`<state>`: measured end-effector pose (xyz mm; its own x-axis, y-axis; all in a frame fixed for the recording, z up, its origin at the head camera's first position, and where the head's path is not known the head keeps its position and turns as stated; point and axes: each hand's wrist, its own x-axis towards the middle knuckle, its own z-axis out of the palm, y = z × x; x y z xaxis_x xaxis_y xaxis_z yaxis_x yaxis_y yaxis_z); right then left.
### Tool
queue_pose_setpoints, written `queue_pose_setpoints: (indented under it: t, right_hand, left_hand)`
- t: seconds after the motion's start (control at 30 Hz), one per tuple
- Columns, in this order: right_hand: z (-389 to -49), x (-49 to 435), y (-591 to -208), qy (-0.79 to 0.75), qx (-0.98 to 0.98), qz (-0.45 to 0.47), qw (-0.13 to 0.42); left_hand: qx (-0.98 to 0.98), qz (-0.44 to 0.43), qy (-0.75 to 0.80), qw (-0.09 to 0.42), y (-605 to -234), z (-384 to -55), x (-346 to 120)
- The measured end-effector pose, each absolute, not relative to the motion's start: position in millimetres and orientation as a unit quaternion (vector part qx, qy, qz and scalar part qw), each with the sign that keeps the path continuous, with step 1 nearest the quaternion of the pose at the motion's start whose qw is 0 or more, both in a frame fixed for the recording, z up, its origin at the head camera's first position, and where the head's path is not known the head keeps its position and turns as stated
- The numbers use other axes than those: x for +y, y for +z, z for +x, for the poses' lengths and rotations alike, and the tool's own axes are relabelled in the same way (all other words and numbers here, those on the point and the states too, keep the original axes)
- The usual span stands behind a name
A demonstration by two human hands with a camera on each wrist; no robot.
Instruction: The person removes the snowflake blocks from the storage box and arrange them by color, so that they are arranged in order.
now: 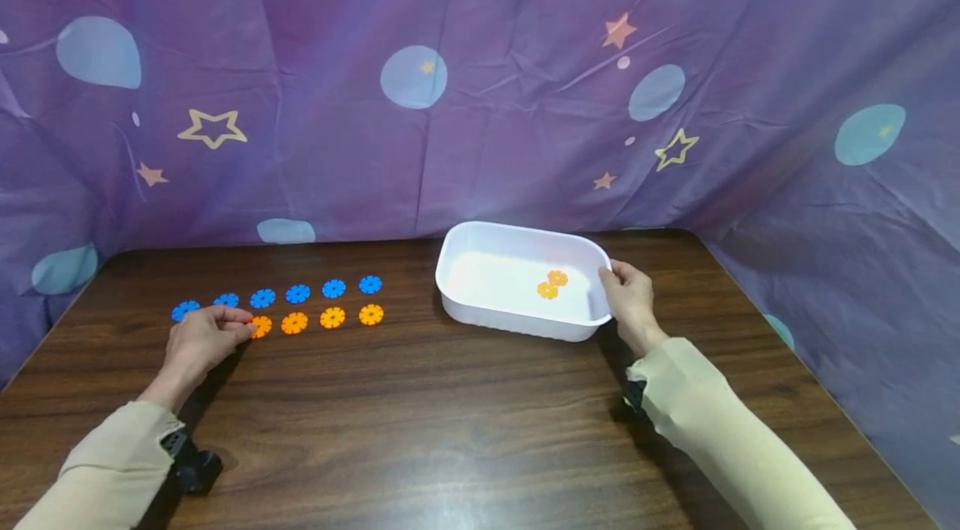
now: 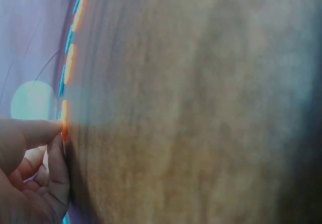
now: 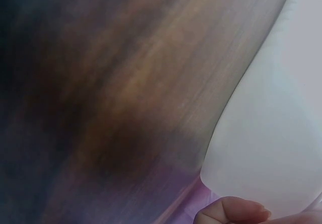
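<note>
My left hand (image 1: 203, 340) pinches the near edge of an orange notched plastic disc (image 1: 260, 327), the leftmost orange one in view. In the left wrist view, the fingertips meet the rim of that thin orange disc (image 2: 64, 117), low at the table. Beyond it stretches a row of blue notched discs (image 1: 297, 293), with the orange row in front. My right hand (image 1: 628, 302) grips the right end of a white plastic tray (image 1: 510, 326), thumb over the rim. Two orange discs (image 1: 548, 291) lie inside, near its right end. The right wrist view has the tray's outer wall (image 3: 266, 128) beside curled fingers (image 3: 234, 210).
The dark wood-grain table (image 1: 420, 413) ends at the back against a purple curtain (image 1: 337, 163) printed with stars and balloons. More curtain hangs along the right edge. Each sleeve carries a black wrist device, such as the one on the left wrist (image 1: 193, 463).
</note>
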<state>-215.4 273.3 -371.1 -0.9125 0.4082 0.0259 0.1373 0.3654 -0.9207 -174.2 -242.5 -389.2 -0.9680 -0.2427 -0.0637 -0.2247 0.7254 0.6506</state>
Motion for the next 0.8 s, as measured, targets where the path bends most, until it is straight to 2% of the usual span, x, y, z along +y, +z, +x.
queue_pose_setpoints:
  t: [0.2, 0.43, 0.8]
  right_hand:
    - [-216, 274, -372, 0.534, -0.818, -0.168, 0.134]
    - [-216, 275, -371, 0.530, -0.820, -0.165, 0.138]
    - [-215, 273, -369, 0.538, -0.817, -0.169, 0.124]
  left_hand:
    - [-0.920, 0.123, -0.371, 0.011, -387, -173, -243]
    - [-0.905, 0.073, -0.416, 0.057, -375, -176, -225]
    - [-0.835, -0.022, -0.549, -0.023, -351, -189, -141]
